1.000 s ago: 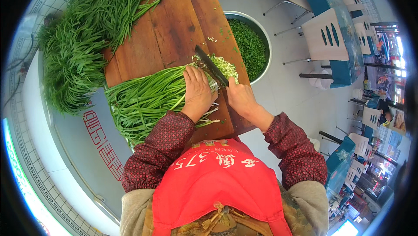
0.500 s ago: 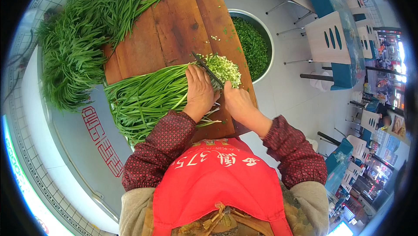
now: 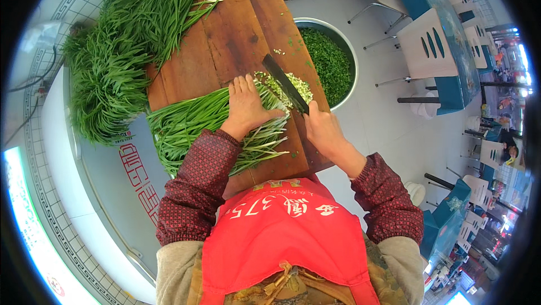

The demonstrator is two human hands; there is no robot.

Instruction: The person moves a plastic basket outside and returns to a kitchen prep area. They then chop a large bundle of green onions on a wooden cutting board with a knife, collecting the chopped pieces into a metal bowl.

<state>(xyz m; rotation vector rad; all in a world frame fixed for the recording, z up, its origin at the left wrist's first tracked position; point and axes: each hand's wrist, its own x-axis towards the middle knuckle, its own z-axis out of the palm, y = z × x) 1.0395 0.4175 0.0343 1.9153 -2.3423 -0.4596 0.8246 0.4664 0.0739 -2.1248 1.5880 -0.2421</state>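
Observation:
My left hand lies flat on a bundle of garlic chives, its fingers stretched out and the thumb apart, pointing toward the knife. The white ends of the bundle face right. In my right hand is the handle of a dark-bladed kitchen knife. Its blade slants up and left, over a small heap of chopped pale chive stems, just right of the bundle's cut end. All of this is on a wooden board.
A large heap of uncut chives hangs over the board's left side. Beyond the right edge stands a metal basin of chopped greens. Chairs and tables fill the right. A grey lidded chest is at left.
The knife has moved right, away from my left hand, and its blade now shows more of its flat side. My left hand has shifted left and spread its thumb.

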